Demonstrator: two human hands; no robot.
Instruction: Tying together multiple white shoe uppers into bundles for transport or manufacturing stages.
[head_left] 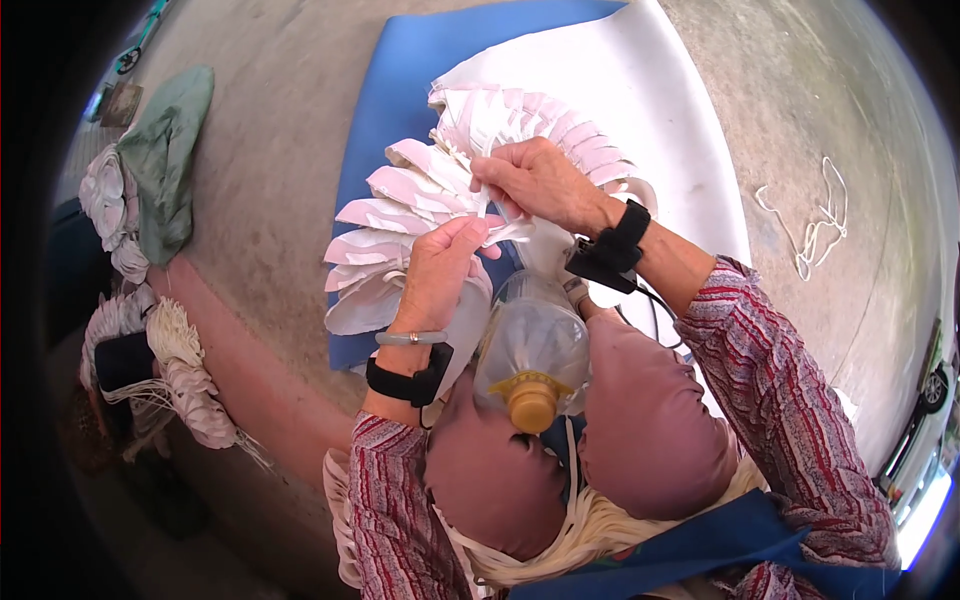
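Note:
A fanned ring of pink-and-white curved pieces (405, 188), which look like fabric shoe parts, lies in front of me. My left hand (436, 268) is closed at its near side, thumb and fingers pinched on a white cord (483, 203). Just above and to the right, my right hand (545, 182) pinches the same cord higher up, its fingers partly hidden. A short white end shows beside the left fingertips. Between my knees lies a clear plastic bottle (532, 335) with a yellow cap (532, 404), cap toward me.
Beneath the pieces spreads a blue and white sheet (690, 130). Pale cords (610, 535) lie across my lap. On the floor at right is a loose white string (822, 222). Bundles of similar pieces (195, 390) and a green cloth (170, 160) are at left.

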